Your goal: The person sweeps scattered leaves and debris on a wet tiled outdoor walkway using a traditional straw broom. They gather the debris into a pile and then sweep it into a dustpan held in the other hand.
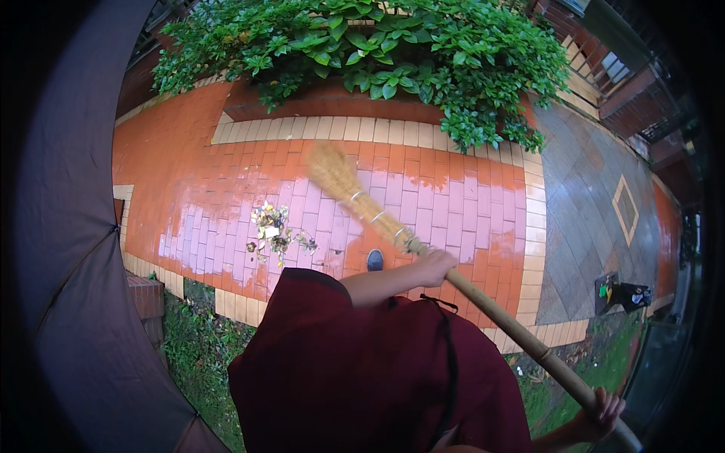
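Observation:
My left hand point(439, 266) grips the wooden handle point(498, 314) of a straw broom point(334, 175) just above its bound head. Lower right, my right hand point(605, 416) is closed around the same handle near its far end. The broom slants across my front, its bristles blurred at the tips and bound with several light bands. To the left of the broom head, a small heap of fallen leaves point(272, 226) with a whitish scrap in it lies on wet red paving bricks point(430, 198).
Leafy green shrubs point(385, 51) overhang a raised planter point(340, 107) ahead. A dark umbrella canopy point(68, 238) fills the left side. On grey tiles point(589, 209) at right stands a dark container point(620, 294) with mixed litter. Grass point(204, 345) borders the paving, and my shoe point(374, 260) shows below.

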### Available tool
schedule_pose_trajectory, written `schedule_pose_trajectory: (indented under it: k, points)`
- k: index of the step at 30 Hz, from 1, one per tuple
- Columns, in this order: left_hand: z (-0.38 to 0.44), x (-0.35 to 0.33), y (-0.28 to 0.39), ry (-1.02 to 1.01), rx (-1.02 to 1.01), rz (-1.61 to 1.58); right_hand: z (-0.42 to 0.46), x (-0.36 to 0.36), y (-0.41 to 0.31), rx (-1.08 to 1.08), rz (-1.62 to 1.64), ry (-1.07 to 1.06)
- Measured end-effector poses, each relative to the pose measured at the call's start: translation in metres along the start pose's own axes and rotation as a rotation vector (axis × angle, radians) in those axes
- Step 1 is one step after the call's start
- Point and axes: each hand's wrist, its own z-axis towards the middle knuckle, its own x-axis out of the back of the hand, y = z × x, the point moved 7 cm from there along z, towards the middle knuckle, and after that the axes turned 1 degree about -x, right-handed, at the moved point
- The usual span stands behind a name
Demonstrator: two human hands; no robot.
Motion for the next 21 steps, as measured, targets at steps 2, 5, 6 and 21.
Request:
schedule_pose_trajectory:
  k: [2, 5, 6, 21]
  points:
    - [-0.010, 0.026, -0.019, -0.207, 0.081, 0.065, 0.020, 0.002, 0.024, -0.062, 0.012, -0.005]
    - [0.000, 0.080, -0.032, -0.213, 0.071, 0.140, 0.059, -0.007, 0.047, -0.014, 0.028, -0.058]
    - [0.011, 0.099, -0.037, -0.161, 0.043, 0.165, 0.076, -0.017, 0.051, -0.009, 0.043, -0.083]
    - [0.065, 0.212, -0.245, 0.531, 0.300, 0.053, 0.323, -0.181, 0.271, -0.272, 0.050, -0.473]
